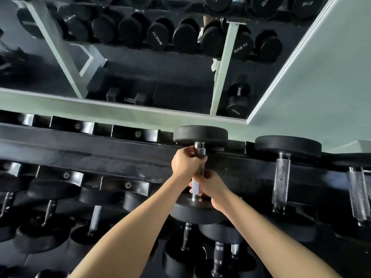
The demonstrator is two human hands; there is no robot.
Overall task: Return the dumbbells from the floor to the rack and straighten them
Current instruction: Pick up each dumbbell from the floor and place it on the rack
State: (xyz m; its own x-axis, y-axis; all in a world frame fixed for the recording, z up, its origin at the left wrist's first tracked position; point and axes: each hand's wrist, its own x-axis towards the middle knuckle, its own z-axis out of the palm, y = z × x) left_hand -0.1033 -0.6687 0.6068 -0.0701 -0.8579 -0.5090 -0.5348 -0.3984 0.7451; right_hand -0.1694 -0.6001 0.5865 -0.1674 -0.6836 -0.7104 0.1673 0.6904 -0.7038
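Both hands wrapped on dumbbell [198, 173] handle: left hand [185, 163] nearer mirror [140, 57], right hand [210, 186] nearer body. Seat both heads squarely in rack [120, 153] cradles, handle parallel to neighbour dumbbell [283, 173].

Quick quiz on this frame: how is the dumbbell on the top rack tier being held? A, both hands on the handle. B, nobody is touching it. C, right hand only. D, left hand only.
A: the left hand wraps the upper part of the dumbbell handle, and the right hand closes on the lower part.
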